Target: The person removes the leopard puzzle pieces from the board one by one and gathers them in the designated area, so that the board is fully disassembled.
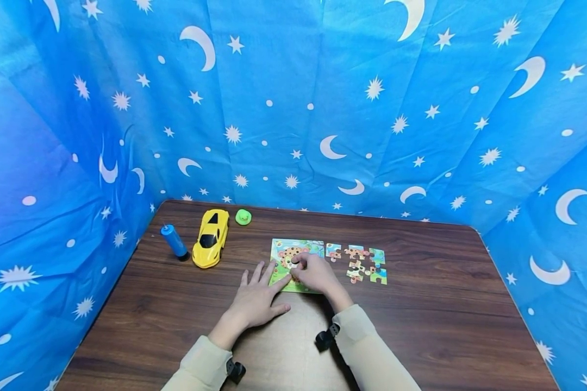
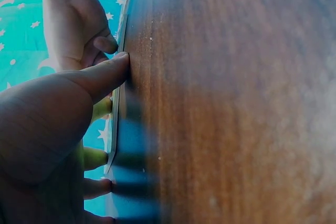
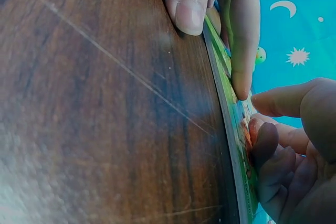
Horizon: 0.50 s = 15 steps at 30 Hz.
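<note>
A jigsaw board point(image 1: 281, 282) with a spotted animal on green and blue lies flat on the table. My left hand point(image 1: 254, 300) is spread palm down at its left front, with the index fingertip on the board and the thumb on the wood. Over the middle of the board is my right hand point(image 1: 317, 274), its fingers bent and their tips at the picture. In the right wrist view, the right fingertips point(image 3: 255, 129) meet the board's face; whether they pinch a piece is hidden. Several loose puzzle pieces point(image 1: 378, 275) lie right of the board.
A yellow toy car point(image 1: 210, 239) stands left of the board, with a blue cylinder point(image 1: 174, 241) upright beside it. Behind them sits a small green rubber duck point(image 1: 243, 217). The brown wooden table point(image 1: 445, 304) ends at a blue star-and-moon curtain point(image 1: 283, 125).
</note>
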### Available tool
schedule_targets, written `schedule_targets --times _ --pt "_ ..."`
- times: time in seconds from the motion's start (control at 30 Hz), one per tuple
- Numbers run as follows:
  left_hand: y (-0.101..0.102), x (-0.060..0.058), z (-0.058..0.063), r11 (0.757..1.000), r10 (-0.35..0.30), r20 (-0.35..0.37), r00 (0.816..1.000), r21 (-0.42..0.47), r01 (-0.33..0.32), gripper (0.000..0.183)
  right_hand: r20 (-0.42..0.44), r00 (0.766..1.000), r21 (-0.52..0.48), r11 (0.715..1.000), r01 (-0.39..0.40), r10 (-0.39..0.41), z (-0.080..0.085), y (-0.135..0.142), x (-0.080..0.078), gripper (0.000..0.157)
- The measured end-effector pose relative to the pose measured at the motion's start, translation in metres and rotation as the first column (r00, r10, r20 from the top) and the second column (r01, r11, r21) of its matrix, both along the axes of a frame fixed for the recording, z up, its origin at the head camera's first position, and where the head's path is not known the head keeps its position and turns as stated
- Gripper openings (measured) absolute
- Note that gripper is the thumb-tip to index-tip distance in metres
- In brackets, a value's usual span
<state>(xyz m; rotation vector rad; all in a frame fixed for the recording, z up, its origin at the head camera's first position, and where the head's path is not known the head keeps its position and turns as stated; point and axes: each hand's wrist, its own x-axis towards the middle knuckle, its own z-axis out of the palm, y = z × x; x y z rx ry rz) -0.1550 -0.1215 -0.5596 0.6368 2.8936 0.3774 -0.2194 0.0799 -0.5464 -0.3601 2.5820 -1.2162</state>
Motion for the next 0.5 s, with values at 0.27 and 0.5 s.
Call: schedule_targets --times 0.27,0.5 --pt "-0.0002 0.0 -0.0011 1.0 0.002 -0.008 1.0 -0.003 -0.002 0.072 -0.012 0.999 -0.003 0.999 0.032 -0.032 -0.0003 -0.0008 0.0021 0.029" --pt "-0.0002 0.0001 -0.0016 1.0 0.005 -0.008 1.0 -0.002 -0.005 0.072 -0.036 0.997 0.0 0.998 0.062 -0.062 -0.0019 -0.0019 0.0038 0.027"
